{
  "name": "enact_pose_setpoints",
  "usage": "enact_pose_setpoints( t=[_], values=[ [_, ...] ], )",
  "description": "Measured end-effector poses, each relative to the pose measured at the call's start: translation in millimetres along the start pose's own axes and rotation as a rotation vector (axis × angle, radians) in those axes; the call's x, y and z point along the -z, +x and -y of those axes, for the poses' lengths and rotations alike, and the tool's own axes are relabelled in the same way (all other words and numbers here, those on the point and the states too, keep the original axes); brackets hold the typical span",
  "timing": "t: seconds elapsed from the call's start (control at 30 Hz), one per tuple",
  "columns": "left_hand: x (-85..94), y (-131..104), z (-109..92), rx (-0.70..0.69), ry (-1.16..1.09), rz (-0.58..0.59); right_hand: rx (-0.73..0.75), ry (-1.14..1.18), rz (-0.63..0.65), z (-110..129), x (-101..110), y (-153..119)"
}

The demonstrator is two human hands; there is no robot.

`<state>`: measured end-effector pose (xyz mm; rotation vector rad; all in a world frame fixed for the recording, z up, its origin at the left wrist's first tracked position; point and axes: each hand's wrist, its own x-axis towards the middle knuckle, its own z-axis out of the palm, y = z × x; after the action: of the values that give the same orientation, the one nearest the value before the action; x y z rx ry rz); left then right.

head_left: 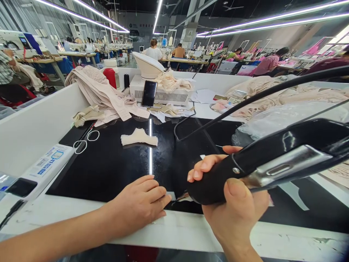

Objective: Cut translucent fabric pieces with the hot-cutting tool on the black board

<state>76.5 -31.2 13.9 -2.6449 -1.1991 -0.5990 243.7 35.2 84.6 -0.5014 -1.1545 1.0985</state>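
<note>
My right hand (234, 203) is wrapped round the dark body of a corded black tool (283, 153) with a metal lever on its side. Near the front edge of the black mat (95, 171), my left hand (144, 200) rests with its fingers together, beside a small pale strip (171, 195) at the fingertips. Whether the fingers pinch that strip is hard to tell. Farther back on the mat lies a beige fabric piece (139, 137), apart from both hands.
Beige fabric strips (100, 91) are heaped at the back left. A phone (149, 93) leans on a white vented box (174, 96). A black cable arcs across the right. A white carton (49, 163) stands left; plastic bags lie right. People sit at distant tables.
</note>
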Motion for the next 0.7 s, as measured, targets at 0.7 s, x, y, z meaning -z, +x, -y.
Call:
enact_pose_setpoints(
  t=[0.7],
  values=[
    [-1.0, 0.3, -7.2, 0.021, -0.006, 0.047, 0.041, -0.010, -0.018, -8.3, -1.2, 4.8]
  ],
)
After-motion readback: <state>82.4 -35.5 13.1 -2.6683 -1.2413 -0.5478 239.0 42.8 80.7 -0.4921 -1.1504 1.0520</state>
